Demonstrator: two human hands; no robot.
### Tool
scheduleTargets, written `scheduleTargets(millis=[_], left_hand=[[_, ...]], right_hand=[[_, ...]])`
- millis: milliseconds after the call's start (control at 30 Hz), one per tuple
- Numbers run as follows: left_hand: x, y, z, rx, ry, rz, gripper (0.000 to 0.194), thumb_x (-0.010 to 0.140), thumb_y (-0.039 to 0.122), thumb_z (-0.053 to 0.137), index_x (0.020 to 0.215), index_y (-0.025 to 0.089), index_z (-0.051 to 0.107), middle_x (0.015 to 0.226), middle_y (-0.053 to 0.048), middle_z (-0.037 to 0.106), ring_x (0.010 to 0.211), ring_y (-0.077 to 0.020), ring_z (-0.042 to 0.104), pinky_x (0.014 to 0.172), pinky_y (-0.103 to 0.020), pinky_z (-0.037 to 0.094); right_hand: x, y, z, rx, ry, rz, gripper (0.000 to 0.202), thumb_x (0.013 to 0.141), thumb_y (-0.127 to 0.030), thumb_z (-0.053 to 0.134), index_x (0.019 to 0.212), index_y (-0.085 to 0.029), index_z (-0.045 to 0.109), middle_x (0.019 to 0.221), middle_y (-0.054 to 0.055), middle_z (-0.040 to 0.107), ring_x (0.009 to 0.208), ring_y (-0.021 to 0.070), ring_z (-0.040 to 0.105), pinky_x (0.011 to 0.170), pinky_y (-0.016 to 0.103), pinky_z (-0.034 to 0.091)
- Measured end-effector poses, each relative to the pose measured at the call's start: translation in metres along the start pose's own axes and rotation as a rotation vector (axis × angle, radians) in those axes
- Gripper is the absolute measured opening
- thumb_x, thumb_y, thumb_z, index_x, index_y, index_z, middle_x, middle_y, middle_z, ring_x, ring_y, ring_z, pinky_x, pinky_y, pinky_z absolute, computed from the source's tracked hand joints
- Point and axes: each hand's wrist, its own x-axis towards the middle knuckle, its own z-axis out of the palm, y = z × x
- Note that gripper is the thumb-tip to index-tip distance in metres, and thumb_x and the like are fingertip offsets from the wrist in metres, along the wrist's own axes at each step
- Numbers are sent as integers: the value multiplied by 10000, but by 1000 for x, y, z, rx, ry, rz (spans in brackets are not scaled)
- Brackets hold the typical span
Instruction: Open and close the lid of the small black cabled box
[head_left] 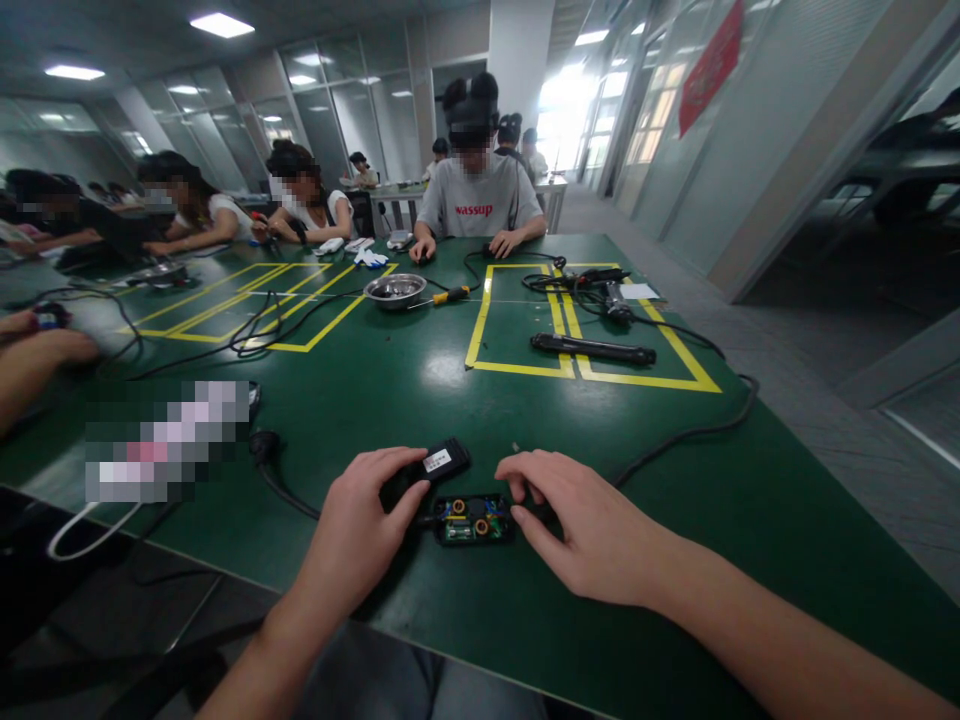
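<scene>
My left hand grips a black plastic cover with a white label, lifted at a tilt off the table near the front edge. Just right of it lies an opened black adapter base with a green circuit board and copper coils showing. My right hand rests fingers-down on the right end of that base, where a black cable leaves it. Whether the fingers pinch the cable is hidden.
The green table carries yellow taped rectangles. Farther back lie a black bar-shaped device, a metal bowl, a yellow-handled screwdriver and loose black cables. A person sits opposite; others sit at the left. A power plug lies left of my hands.
</scene>
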Motion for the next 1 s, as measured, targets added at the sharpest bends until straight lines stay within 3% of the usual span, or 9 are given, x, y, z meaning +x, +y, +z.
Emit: scheduleTargets(millis=[167,300,400,533,767,900,1000], left_hand=[[-6,7,-7,-86,3,110,261,1092,277,695,1324,286,815,1273,-78,850,1152,-286,805,1041,-444,662],[-9,18,-14,-190,-147,280,315,1114,189,676,1353,345,808,1326,-50,827,1197,-246,774,1031,-370,637],[-9,24,-15,-205,-243,321,321,1103,163,682,1328,346,820,1308,-53,818,1166,-244,757,998,-366,629],[-8,25,-15,-207,-257,312,299,1070,148,717,1284,329,821,1282,-61,809,1135,-255,741,972,-382,620],[-9,26,-14,-221,-275,246,285,1065,188,727,1320,303,782,1224,-58,826,1087,-252,764,945,-365,620],[-9,23,-12,-199,-157,93,189,1034,232,726,1218,270,742,1172,-60,837,957,-246,772,833,-349,626],[-8,16,-7,-132,-32,26,86,1028,223,695,1106,261,703,1257,-81,837,979,-258,776,846,-379,637]], right_hand=[[-3,-2,-3,52,-23,60,453,946,-124,626,1379,-220,535,1096,68,694,911,264,639,843,440,500],[-5,-1,-4,56,-27,55,664,879,-140,703,1500,-223,483,1177,81,703,970,279,657,886,454,507],[-4,-1,-4,36,-40,32,568,879,-172,749,1414,-217,566,1197,91,714,1014,296,673,917,471,515],[-1,-2,-4,21,-65,23,266,924,-186,762,1167,-215,656,1149,82,725,1028,293,689,917,470,518],[-1,-3,-5,17,-63,10,250,928,-180,783,1151,-219,678,1145,74,733,1021,283,697,906,452,524],[0,-5,-5,20,-34,49,387,895,-170,798,1235,-220,621,1090,61,730,928,257,679,854,418,521],[0,-5,-5,-8,-13,69,308,905,-182,785,1138,-230,590,1022,49,712,866,244,652,804,395,505]])
